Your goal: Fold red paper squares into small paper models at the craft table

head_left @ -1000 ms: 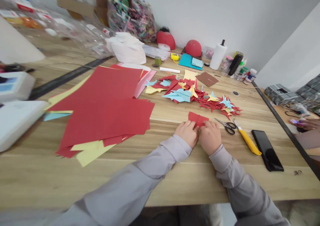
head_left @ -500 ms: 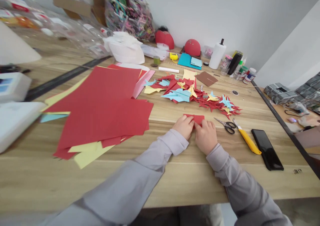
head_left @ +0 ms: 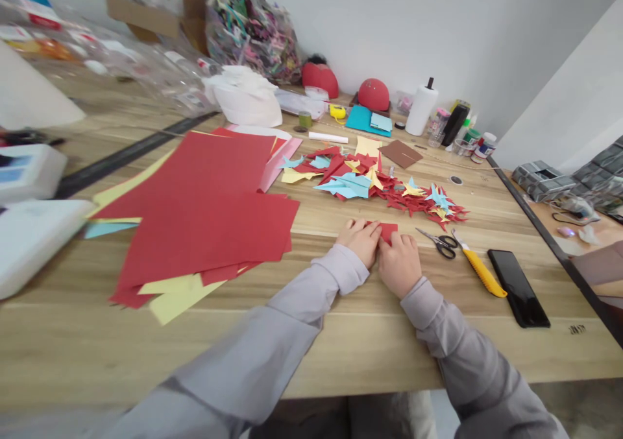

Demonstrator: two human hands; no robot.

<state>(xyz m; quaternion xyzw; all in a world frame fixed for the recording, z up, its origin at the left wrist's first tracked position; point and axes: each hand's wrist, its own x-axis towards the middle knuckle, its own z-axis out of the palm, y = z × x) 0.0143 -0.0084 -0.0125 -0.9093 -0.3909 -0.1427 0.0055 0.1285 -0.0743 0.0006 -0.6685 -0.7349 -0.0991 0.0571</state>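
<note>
Head | left hand [head_left: 359, 241], right hand [head_left: 401, 264] on red paper [head_left: 388, 229] | scissors [head_left: 439, 241] (nearby)

Under the left hand [head_left: 359, 241] and right hand [head_left: 401, 264], the small red piece [head_left: 389, 230] is matt paper, as are the red sheets [head_left: 204, 205] left of the left hand. The tabletop [head_left: 302, 335] beneath both hands looks like smooth, grained wood with a faint sheen. Right of the right hand, the scissors [head_left: 439, 239] have metal blades, the cutter [head_left: 481, 271] a ridged plastic body, the phone [head_left: 520, 288] a glossy face. Behind the hands, the sleeves [head_left: 253, 355] are matt, creased cloth.
</note>
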